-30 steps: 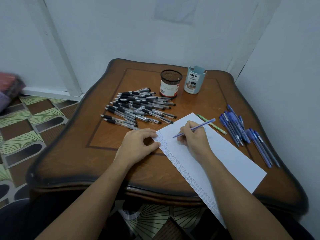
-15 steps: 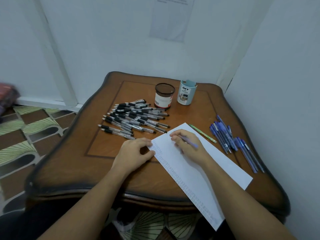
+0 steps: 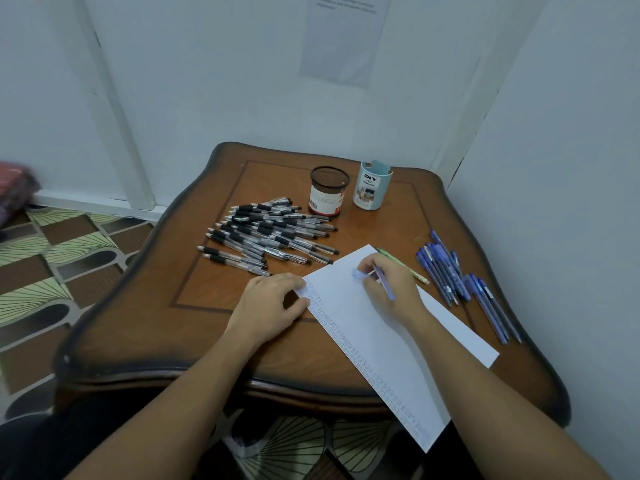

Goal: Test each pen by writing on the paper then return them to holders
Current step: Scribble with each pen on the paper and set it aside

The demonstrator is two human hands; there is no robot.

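Gripping a purple pen (image 3: 386, 287) in my right hand (image 3: 400, 284), I was mid-test on the paper (image 3: 367, 330), left hand (image 3: 266, 306) pressing its edge; reckoned a holder (image 3: 329, 194) beyond came next.

A dark wooden table (image 3: 145, 306) with a curved, worn rim stands in a corner of pale walls (image 3: 207, 81). A paper sheet (image 3: 341, 39) hangs on the wall behind it. The floor (image 3: 52, 265) has brown and green patterned tiles. A blurred reddish thing (image 3: 14, 188) lies at the left edge.

Right hand (image 3: 391, 289) grips purple pen (image 3: 385, 285) over paper (image 3: 377, 344); left hand (image 3: 273, 304) presses paper edge.
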